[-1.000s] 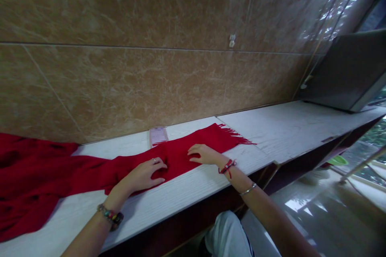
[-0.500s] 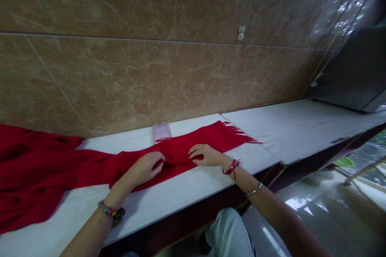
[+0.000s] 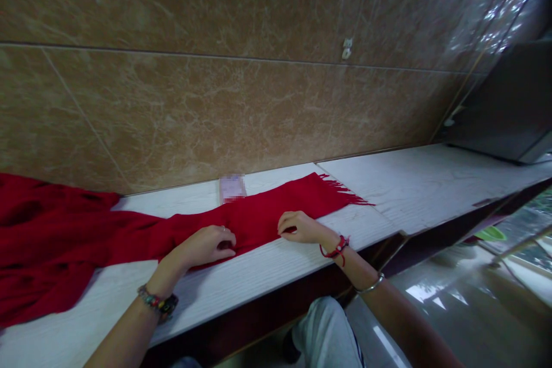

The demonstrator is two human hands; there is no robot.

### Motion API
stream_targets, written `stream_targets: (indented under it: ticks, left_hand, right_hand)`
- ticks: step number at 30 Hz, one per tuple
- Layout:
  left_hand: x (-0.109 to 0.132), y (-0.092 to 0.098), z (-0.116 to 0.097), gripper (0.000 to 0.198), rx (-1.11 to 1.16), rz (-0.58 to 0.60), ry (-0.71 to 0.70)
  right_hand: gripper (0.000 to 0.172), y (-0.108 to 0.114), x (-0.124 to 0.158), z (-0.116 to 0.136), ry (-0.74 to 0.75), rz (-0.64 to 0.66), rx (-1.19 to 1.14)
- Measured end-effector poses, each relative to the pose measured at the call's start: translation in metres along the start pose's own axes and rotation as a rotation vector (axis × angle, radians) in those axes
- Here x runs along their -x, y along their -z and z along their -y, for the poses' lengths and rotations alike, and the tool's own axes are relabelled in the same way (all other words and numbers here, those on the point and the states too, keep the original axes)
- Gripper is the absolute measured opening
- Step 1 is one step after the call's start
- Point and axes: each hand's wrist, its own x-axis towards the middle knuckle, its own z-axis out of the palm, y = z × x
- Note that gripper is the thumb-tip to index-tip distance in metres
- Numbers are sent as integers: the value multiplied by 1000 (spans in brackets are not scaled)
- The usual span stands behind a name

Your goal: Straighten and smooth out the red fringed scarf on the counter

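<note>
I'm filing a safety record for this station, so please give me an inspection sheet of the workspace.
Surface: white wood-grain counter, a seam crossing it near the fringe.
Job's things: long red fringed cloth, bunched at the left, flatter toward the fringe at the right.
Clutter: pale purple rectangular item at the cloth's far edge, details blurred.
Hands: left hand on the cloth; right hand at its near edge; grip unclear.
Cables: nothing clearly seen.
Surroundings: brown marbled wall, dark grey box-like object, glossy floor.
</note>
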Motion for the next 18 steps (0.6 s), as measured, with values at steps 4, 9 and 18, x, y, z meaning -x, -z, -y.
stream_targets:
  ticks: [4, 9, 18]
  left_hand:
    - [0, 0, 1, 13, 21, 51, 26]
    - [-1, 0, 1, 12, 14, 13, -12]
    - [-4, -8, 3, 17, -13, -151, -19]
  right_hand:
    - [12, 3, 0, 1, -22, -45, -23]
    - [14, 6, 6, -13, -120, -182, -21]
    - [19, 1, 14, -17, -121, -62, 27]
